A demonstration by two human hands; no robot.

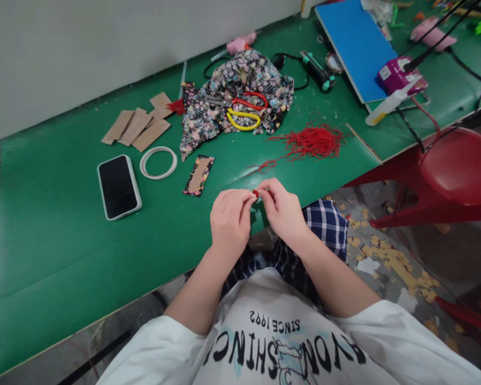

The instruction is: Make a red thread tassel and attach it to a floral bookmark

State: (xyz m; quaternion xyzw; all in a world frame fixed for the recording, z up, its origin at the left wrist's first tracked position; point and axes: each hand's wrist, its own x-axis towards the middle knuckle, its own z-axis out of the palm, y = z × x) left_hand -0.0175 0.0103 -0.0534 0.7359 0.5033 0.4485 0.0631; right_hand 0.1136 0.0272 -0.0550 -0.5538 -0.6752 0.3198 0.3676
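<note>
My left hand [231, 216] and my right hand [281, 209] meet at the table's front edge, fingers pinched together. Between their fingertips is a small bit of red thread [256, 193], mostly hidden. Just beyond them lies a loose red strand [264, 167], trailing from a tangled pile of red threads [315, 141]. Left of my hands rests a small card rimmed with floral fabric [199, 175]. Farther back, scissors with one red and one yellow handle [244, 110] lie on a crumpled floral cloth [208, 120].
At left are a phone [119, 187], a roll of white tape [158, 163] and several cardboard pieces [138, 125]. A utility knife [318, 70], blue board [350, 48], purple power socket [398, 75] and glue bottle [388, 107] are at the back right. A red stool [460, 166] stands right.
</note>
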